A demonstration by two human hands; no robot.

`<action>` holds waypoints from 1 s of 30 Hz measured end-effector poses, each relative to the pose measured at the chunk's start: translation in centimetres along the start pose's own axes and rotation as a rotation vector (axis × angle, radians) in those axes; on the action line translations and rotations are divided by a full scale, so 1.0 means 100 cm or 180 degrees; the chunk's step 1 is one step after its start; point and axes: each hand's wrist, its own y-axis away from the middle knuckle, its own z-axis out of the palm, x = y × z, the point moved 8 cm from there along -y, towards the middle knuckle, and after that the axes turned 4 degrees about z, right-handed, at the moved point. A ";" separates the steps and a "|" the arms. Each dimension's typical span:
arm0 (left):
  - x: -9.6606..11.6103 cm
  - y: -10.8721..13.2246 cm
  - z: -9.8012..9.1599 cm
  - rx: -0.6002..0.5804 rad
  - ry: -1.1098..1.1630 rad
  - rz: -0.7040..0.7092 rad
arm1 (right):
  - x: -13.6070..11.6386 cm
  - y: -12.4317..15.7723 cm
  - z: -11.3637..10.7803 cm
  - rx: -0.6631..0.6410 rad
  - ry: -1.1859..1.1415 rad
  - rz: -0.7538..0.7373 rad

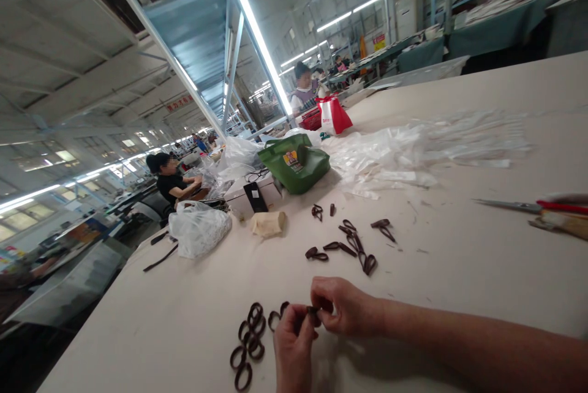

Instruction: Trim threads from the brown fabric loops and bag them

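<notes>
My left hand and my right hand meet low over the pale table, their fingers pinched on one small dark brown loop. Most of that loop is hidden by the fingertips. To the left of my left hand lies a cluster of round dark brown rings, with a few more rings partly behind the hand. Beyond my right hand, several flattened, folded dark brown loops are scattered on the tabletop.
Scissors with red handles lie at the right. Farther back are a green bag, a red and white bag, clear plastic sheets, a phone against a white box, a tan roll and a white plastic bag. Other people sit beyond.
</notes>
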 end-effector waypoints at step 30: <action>-0.008 0.010 0.012 -0.0492 0.0893 -0.1152 | 0.016 -0.002 0.015 -0.0742 -0.1140 0.1326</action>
